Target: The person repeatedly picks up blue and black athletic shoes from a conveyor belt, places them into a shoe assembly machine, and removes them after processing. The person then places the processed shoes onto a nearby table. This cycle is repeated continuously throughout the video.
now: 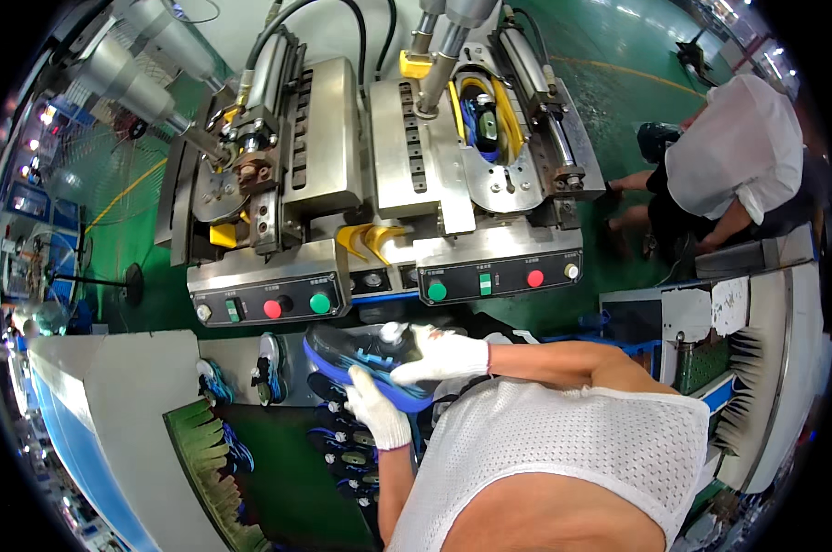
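A black sneaker with light-blue trim and a bright blue sole point(342, 350) is held tilted in front of the machine. My left hand point(376, 411), in a white knit glove, is closed on its lower side near the sole. My right hand point(443, 354), gloved the same way, grips the upper from the right. A white wad point(393, 332) shows at the shoe's opening, beside the right fingers. Both hands partly cover the shoe's near end. Just below it, several dark shoes with blue parts point(351, 457) stand in a row.
A two-station metal press point(328, 138) stands ahead; a shoe point(486, 120) sits in its right station between yellow pads. Buttons line the front panels point(499, 276). Two sneakers point(269, 370) rest on a ledge at left, beside a bristle-edged green conveyor point(296, 469). Another person point(733, 147) is at far right.
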The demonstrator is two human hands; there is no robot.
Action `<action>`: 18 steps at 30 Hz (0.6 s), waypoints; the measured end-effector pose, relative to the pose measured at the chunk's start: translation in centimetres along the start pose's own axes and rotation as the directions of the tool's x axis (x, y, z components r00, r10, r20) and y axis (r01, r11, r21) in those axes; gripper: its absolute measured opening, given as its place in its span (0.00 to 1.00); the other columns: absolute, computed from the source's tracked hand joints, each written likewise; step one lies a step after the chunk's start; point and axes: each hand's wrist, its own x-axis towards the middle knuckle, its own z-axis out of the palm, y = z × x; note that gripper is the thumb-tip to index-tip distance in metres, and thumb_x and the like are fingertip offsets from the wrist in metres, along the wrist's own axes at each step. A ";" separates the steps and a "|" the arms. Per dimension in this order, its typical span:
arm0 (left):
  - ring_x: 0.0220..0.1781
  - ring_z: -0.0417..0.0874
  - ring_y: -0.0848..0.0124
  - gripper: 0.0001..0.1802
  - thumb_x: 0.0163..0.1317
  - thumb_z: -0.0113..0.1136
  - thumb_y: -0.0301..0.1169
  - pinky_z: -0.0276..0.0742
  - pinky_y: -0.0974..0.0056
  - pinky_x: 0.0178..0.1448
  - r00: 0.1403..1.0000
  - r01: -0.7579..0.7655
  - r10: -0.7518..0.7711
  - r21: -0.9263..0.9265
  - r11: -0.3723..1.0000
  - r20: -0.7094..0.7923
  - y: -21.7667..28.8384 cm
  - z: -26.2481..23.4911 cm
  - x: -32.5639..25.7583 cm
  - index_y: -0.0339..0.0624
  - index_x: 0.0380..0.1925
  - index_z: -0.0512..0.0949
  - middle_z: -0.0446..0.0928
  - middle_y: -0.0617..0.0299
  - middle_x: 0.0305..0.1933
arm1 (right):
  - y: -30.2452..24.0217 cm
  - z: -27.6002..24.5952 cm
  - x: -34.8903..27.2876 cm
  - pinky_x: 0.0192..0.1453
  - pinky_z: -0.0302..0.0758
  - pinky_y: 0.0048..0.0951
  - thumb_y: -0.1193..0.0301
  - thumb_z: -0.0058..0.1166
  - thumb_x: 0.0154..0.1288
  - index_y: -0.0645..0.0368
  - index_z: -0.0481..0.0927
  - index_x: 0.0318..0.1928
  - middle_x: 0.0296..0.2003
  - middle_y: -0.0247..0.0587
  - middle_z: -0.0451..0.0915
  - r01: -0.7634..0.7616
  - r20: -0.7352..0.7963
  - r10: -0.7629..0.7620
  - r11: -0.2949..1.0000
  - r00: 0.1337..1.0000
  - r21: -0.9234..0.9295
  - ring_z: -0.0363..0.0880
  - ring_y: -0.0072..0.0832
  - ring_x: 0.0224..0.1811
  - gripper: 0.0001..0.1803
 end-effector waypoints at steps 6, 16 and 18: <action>0.64 0.76 0.60 0.28 0.79 0.43 0.36 0.72 0.55 0.70 0.801 -0.302 0.124 0.216 0.928 0.585 2.3 8.1 3.3 0.33 0.74 0.59 0.71 0.49 0.67 | 0.5 -6.3 -6.7 0.47 0.78 0.27 0.54 0.70 0.61 0.66 0.80 0.58 0.43 0.38 0.85 0.187 -0.386 0.050 0.813 0.921 0.552 0.79 0.20 0.42 0.33; 0.68 0.77 0.56 0.33 0.71 0.61 0.37 0.73 0.56 0.71 0.609 -0.735 0.346 0.342 0.586 0.714 0.0 34.6 12.1 0.34 0.71 0.64 0.72 0.43 0.69 | 5.5 -13.7 -15.4 0.26 0.64 0.20 0.64 0.67 0.64 0.53 0.79 0.35 0.27 0.22 0.74 0.430 -0.692 0.340 0.589 0.637 0.684 0.68 0.11 0.24 0.10; 0.67 0.78 0.51 0.39 0.65 0.66 0.42 0.73 0.54 0.69 0.646 -0.721 0.244 0.471 0.509 0.723 -0.4 39.6 14.0 0.35 0.71 0.64 0.72 0.39 0.68 | 8.3 -12.9 -16.8 0.23 0.60 0.20 0.66 0.66 0.64 0.54 0.77 0.33 0.27 0.22 0.73 0.405 -0.707 0.383 0.616 0.595 0.675 0.67 0.10 0.23 0.11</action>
